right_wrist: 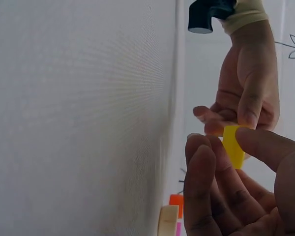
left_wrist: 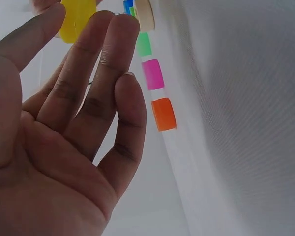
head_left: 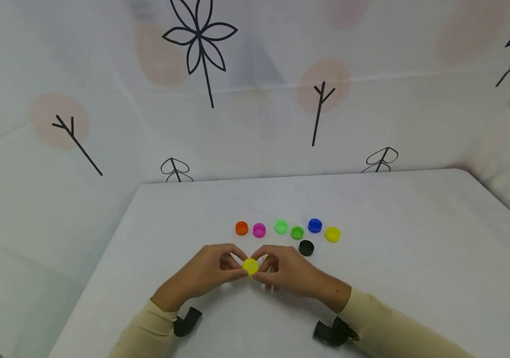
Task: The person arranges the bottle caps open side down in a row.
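A round yellow cap [head_left: 250, 267] is held up between both hands, over the near middle of the white table. My left hand [head_left: 212, 268] pinches its left edge between thumb and index finger, while the right hand [head_left: 288, 271] pinches the right edge the same way. In the left wrist view, the yellow cap [left_wrist: 77, 19] sits by the left thumb tip, and the other left fingers extend past it. From the right wrist, the yellow cap [right_wrist: 233, 146] shows edge-on between the two hands.
Beyond the hands lie caps in orange [head_left: 241, 228], magenta [head_left: 259, 230], light green [head_left: 281, 226], green [head_left: 297, 232], blue [head_left: 315, 225] and yellow [head_left: 332, 234]. A black cap [head_left: 306, 248] lies nearer the right hand. A beige disc [right_wrist: 167, 221] stands close by the right fingers.
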The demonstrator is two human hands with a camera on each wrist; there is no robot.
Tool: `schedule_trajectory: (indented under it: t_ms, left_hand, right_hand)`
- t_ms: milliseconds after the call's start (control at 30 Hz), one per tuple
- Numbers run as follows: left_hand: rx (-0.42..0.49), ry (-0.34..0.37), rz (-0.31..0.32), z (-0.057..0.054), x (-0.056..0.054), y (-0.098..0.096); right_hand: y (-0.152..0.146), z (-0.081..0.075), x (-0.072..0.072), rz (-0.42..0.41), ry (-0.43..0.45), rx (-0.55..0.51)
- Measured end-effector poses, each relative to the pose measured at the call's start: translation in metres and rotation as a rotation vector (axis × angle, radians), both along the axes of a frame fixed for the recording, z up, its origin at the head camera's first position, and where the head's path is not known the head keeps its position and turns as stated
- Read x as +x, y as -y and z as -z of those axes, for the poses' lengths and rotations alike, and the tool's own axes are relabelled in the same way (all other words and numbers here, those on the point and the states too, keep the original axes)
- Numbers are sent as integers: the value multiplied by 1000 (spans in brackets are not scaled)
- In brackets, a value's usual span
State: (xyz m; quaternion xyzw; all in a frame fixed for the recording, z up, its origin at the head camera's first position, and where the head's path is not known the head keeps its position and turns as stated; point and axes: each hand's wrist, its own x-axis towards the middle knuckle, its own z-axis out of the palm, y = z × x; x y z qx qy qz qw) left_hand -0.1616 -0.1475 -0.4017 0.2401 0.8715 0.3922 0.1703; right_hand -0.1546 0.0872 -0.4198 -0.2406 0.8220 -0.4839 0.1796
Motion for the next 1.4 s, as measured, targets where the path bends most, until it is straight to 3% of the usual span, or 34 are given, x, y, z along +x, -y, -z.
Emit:
schedule_trajectory:
  t_ms: [467, 733, 1400]
  left_hand:
    - [-56, 51, 22, 9, -4, 2]
    - [-63, 87, 31, 10, -2, 1]
    - [-91, 62, 39, 11, -3, 0]
  right_hand:
    - [1, 3, 0, -44, 58, 18]
    - [3, 7, 1, -47, 141, 14]
    - [4, 8, 0, -29, 148, 34]
